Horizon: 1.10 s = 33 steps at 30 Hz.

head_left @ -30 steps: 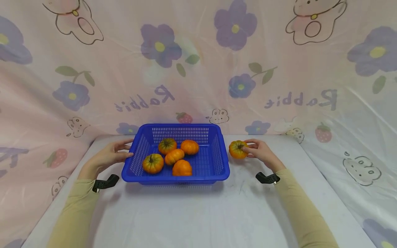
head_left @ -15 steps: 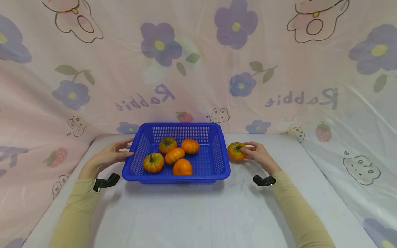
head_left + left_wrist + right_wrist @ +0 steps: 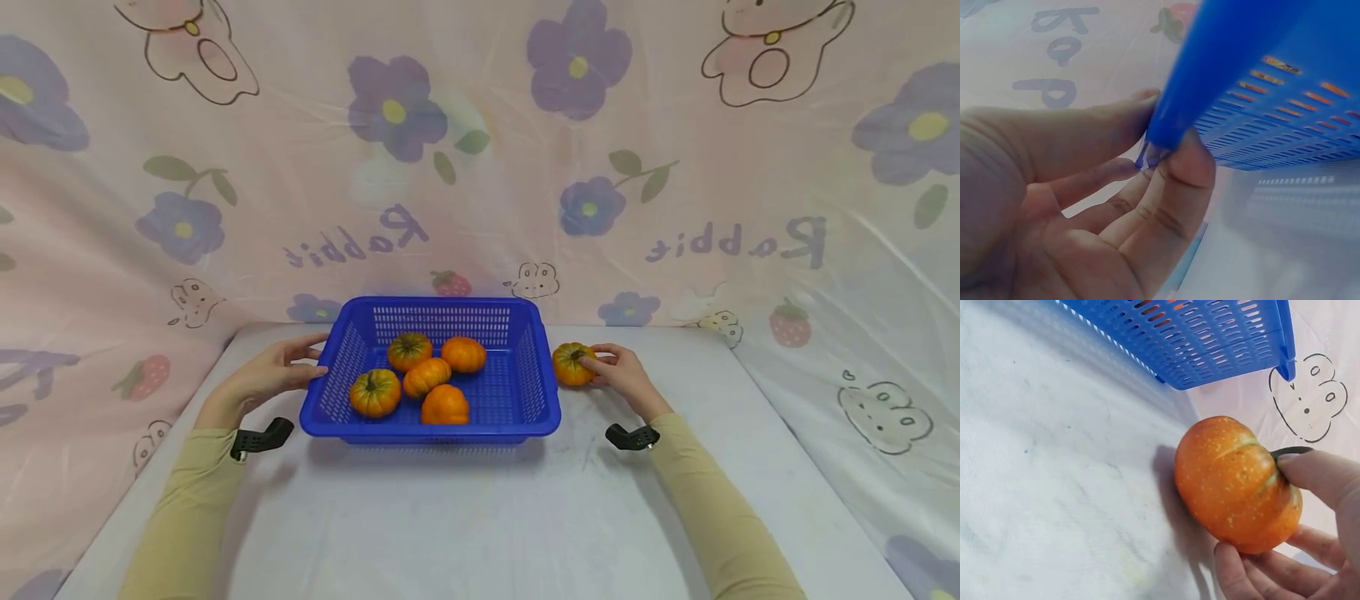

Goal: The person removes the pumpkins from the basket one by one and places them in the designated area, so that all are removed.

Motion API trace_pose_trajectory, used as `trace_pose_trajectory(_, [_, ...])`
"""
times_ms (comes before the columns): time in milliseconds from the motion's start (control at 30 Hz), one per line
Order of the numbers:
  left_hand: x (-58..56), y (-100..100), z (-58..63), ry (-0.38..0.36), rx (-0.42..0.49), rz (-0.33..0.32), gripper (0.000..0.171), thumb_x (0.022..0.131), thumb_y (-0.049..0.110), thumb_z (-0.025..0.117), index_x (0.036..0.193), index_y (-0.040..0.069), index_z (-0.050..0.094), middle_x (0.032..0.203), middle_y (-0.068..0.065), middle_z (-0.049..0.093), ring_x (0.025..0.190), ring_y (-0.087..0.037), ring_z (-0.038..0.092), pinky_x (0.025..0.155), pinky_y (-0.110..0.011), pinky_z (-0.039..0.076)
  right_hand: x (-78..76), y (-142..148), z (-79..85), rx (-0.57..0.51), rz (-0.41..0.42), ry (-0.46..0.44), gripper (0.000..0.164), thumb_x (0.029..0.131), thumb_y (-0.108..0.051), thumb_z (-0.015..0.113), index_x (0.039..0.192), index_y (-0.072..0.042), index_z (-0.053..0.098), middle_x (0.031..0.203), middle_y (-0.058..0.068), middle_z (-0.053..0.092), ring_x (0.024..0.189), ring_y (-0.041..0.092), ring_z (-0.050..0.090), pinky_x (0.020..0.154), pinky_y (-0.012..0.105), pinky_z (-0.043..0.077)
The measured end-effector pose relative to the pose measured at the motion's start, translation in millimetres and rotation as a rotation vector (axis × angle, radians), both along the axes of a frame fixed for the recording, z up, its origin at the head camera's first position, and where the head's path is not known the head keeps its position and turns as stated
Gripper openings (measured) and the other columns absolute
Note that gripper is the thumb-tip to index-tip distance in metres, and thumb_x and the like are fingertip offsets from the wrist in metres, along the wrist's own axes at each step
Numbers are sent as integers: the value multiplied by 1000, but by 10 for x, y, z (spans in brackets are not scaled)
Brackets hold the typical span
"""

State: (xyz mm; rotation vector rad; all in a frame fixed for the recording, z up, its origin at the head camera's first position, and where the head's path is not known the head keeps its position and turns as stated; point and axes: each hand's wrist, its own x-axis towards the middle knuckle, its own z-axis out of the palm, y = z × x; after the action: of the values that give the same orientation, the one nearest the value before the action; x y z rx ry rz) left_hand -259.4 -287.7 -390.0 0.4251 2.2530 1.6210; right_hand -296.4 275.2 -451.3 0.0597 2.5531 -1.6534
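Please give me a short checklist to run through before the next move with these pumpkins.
1. Right hand has hold of the outside pumpkin: ok.
2. Left hand grips the basket at its left rim: ok.
3. Basket has room beside the five pumpkins inside: ok, bare floor shows on the right.
4. Outside pumpkin is over the basket: not ok, it is beside the basket's right wall.
5. Outside pumpkin is lifted clear of the table: cannot tell.

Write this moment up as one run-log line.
left hand: holds blue basket at rim | right hand: grips pumpkin outside, right of basket | inside basket: five pumpkins
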Motion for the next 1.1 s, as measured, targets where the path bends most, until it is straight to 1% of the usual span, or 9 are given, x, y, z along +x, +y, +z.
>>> trace_pose_trajectory(133, [-8, 13, -6, 4, -5, -2, 72, 94, 13, 61, 151, 1, 18, 132, -32, 41, 99, -29, 63, 85, -35, 53, 15, 9, 9, 16, -30, 7, 61, 92, -31, 65, 136, 5, 44, 126, 30, 52, 94, 27, 63, 83, 38, 54])
trace_pose_trajectory(367, [-13, 13, -29, 6, -29, -5, 72, 95, 12, 61, 151, -1, 18, 130, -32, 42, 98, -29, 63, 84, -36, 53, 44, 29, -16, 33, -43, 28, 58, 94, -28, 63, 137, 6, 44, 125, 31, 53, 85, 23, 66, 79, 33, 55])
trace_pose_trajectory(467, [-14, 6, -28, 9, -37, 2, 72, 95, 13, 61, 151, 0, 18, 130, -32, 42, 99, -29, 62, 85, -36, 53, 52, 26, -18, 24, -47, 44, 57, 94, -28, 63, 136, 7, 45, 124, 31, 54, 85, 25, 66, 79, 34, 55])
trace_pose_trajectory(600, [-19, 6, -23, 9, -49, 11, 72, 94, 14, 62, 151, 1, 19, 131, -31, 42, 99, -29, 62, 85, -37, 53, 51, 26, -7, 6, -42, 70, 54, 95, -27, 61, 134, 8, 47, 122, 32, 55, 86, 30, 66, 80, 39, 55])
trace_pose_trajectory(733, [-19, 5, -8, 15, -57, 15, 72, 94, 13, 61, 151, 0, 19, 131, -32, 42, 99, -28, 62, 85, -37, 53, 39, 30, 8, -6, -37, 79, 51, 97, -24, 58, 134, 9, 47, 124, 33, 54, 89, 27, 66, 80, 40, 55])
trace_pose_trajectory(800, [-17, 2, -1, 15, -57, 17, 72, 94, 13, 61, 151, 0, 18, 131, -32, 42, 99, -28, 62, 85, -37, 53, 35, 31, 16, -7, -33, 76, 50, 98, -23, 57, 134, 10, 47, 125, 33, 53, 92, 26, 65, 81, 39, 54])
trace_pose_trajectory(900, [-15, 1, 7, 13, -61, 22, 73, 94, 14, 62, 151, 1, 19, 132, -31, 41, 99, -28, 62, 85, -36, 53, 34, 33, 34, 1, -36, 64, 48, 99, -23, 55, 134, 9, 47, 126, 32, 52, 96, 30, 64, 82, 40, 54])
trace_pose_trajectory(967, [-15, 4, 13, 12, -57, 21, 73, 94, 15, 62, 151, 2, 19, 132, -31, 41, 99, -28, 62, 84, -36, 53, 35, 35, 55, 13, -42, 56, 48, 99, -25, 53, 133, 9, 47, 126, 32, 52, 99, 32, 63, 84, 40, 53])
trace_pose_trajectory(1100, [3, 7, 12, 17, -62, 28, 73, 94, 15, 63, 151, 2, 20, 131, -30, 42, 99, -29, 62, 84, -36, 53, 44, 44, 84, 4, -53, 36, 49, 101, -28, 48, 133, 8, 47, 128, 30, 51, 106, 36, 59, 87, 41, 51])
